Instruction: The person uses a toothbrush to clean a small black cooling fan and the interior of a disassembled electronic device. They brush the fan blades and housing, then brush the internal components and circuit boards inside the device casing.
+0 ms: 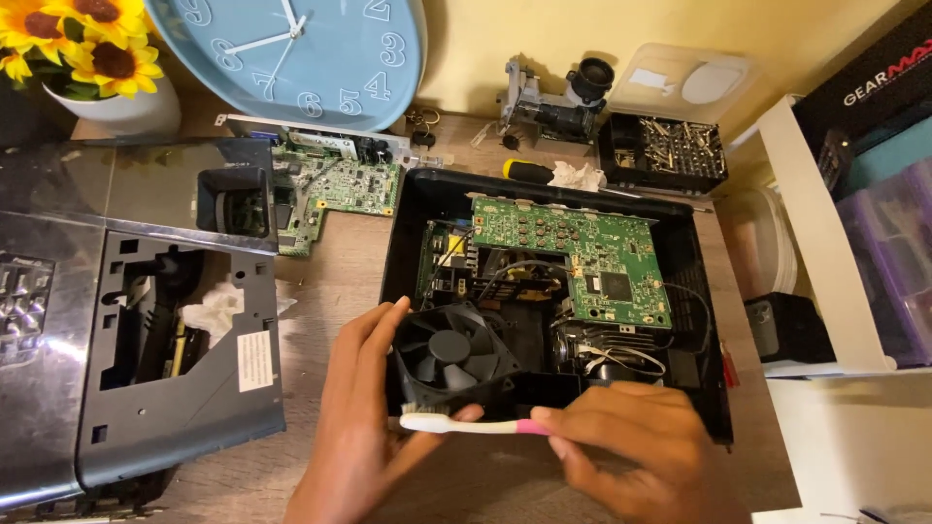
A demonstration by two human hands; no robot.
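A black square cooling fan [454, 356] stands tilted at the near left corner of an opened black device case [704, 291]. My left hand [354, 417] grips the fan from its left side and below. My right hand [631, 451] holds a white and pink toothbrush [471, 424] by its pink handle, with the bristle head lying against the fan's lower edge. Inside the case sit a large green circuit board [573, 252], black parts and loose wires.
A second green circuit board [335, 189] lies by a grey and silver device cover [146, 320] on the left. At the back are a blue clock [320, 49], a vase of sunflowers [87, 53], a yellow-handled screwdriver [529, 172], a lens assembly [558, 102] and a tray of screws [665, 150]. White shelving [825, 252] stands right.
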